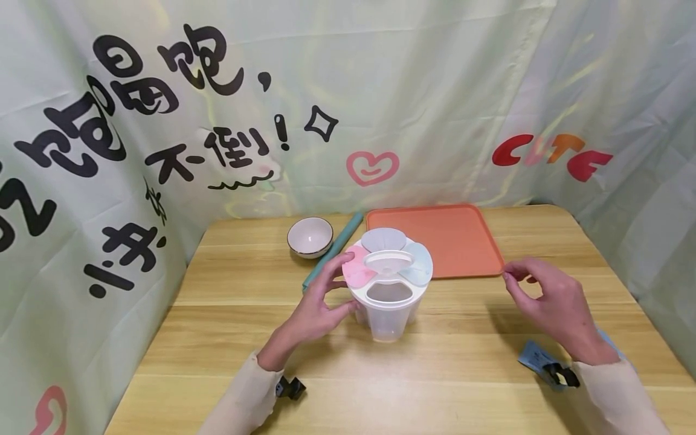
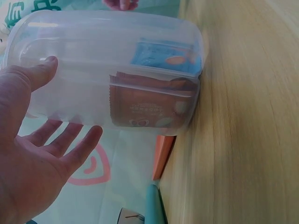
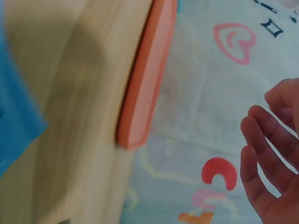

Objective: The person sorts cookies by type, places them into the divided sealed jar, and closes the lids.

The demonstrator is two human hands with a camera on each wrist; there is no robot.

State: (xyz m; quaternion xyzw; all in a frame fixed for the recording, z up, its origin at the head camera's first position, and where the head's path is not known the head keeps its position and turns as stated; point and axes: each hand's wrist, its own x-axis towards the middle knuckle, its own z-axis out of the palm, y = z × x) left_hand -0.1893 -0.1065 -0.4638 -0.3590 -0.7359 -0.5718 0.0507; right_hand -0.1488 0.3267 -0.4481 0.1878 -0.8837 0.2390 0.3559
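Note:
A translucent container [image 1: 388, 320] with several compartments stands upright on the table. Its white top has pink, pale grey and pale blue flaps [image 1: 417, 264]; a whitish flap [image 1: 388, 261] is raised behind the front opening. My left hand [image 1: 315, 311] holds the container's left side, thumb toward the front and fingers spread around it. Through the wall in the left wrist view, a brown packet [image 2: 149, 102] and a blue packet [image 2: 163, 57] show inside. Off to the right, my right hand [image 1: 554, 299] hovers above the table, fingers loosely bent, with nothing visible in it.
An orange tray [image 1: 462, 241] lies behind the container. To its left are a teal rod-like roll [image 1: 348, 229] and a white bowl [image 1: 310, 237]. A blue packet [image 1: 535, 355] lies near my right wrist. A printed curtain [image 1: 435, 109] surrounds the table's back and sides.

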